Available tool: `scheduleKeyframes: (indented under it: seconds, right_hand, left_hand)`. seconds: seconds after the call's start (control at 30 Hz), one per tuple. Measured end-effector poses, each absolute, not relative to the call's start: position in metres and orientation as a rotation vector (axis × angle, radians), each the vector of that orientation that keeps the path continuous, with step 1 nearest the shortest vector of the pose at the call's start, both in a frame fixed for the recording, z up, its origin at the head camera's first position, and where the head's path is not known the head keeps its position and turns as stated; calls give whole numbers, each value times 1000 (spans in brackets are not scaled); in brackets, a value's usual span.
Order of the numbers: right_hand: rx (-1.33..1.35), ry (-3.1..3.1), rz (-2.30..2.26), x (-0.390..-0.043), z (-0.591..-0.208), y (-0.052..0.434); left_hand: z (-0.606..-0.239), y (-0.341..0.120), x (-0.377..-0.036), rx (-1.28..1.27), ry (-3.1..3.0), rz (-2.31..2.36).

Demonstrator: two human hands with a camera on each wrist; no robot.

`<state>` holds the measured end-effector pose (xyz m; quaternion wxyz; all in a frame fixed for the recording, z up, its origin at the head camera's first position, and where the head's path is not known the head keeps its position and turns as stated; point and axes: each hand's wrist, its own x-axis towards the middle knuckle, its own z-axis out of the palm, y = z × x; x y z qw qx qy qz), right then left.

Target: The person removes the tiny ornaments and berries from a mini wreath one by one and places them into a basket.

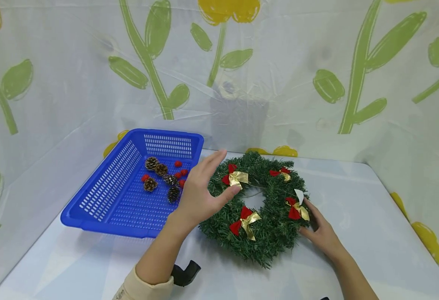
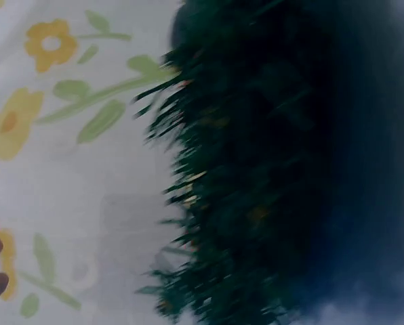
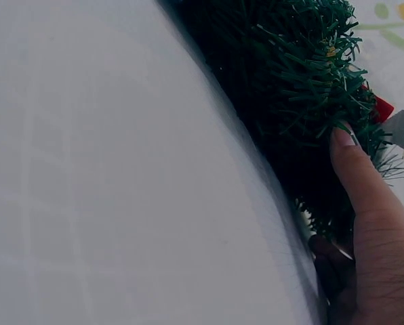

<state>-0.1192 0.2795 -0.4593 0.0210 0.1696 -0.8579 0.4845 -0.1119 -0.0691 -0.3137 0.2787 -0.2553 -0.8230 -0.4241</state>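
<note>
While the green wreath [image 1: 268, 208] lies flat on the white desk [image 1: 373, 233], both hands are at it; the left hand [image 1: 200, 191] hovers over the wreath's left edge, fingers straight and spread wide, thumb reaching toward the upper-left red and gold bow [image 1: 235, 177], gripping nothing; whether the palm touches the needles, I cannot tell. Over on the other side, the right hand [image 1: 322, 233] sits at the wreath's lower right rim, fingers fairly straight and laid against the greenery; the right wrist view shows a fingertip [image 3: 344, 139] pressed into the needles, another finger tucked low beside the rim. Four bows ride on the ring: the one by the left thumb, a second at the top right [image 1: 281, 173], a third on the right [image 1: 296, 209] just above the right hand with a small white tag [image 1: 299, 196] sticking up by it, and a fourth at the lower left [image 1: 245, 221]. Left of the wreath, just beside it, stands a blue slotted basket [image 1: 107, 196]; inside it, pine cones [image 1: 161, 179] and little red berries [image 1: 180, 171] are gathered at its far right end. A dark clip-like object [image 1: 185, 273] shows by the left forearm, near a beige sleeve [image 1: 144, 289]. Behind it all hangs a sheet printed with yellow flowers [image 1: 227, 10]; the left wrist view is a blur of dark needles.
</note>
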Motion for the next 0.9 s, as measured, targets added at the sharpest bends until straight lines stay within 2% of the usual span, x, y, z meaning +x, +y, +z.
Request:
scheduleKeyframes:
  seconds: [0.23,0.5,0.9]
  right_hand:
    - [543,-2637,1547,-118,-460,279]
    - [595,-2590,1578,-118,-462,276]
    - [466,-2700,1404,-115,-448,272]
  left_hand:
    - [-345,-52,-117,-541,-2418,-789]
    - [-377,-51,-120,-452,-2565,-679]
    - [-393,-59,-128,-348,-2737,-594]
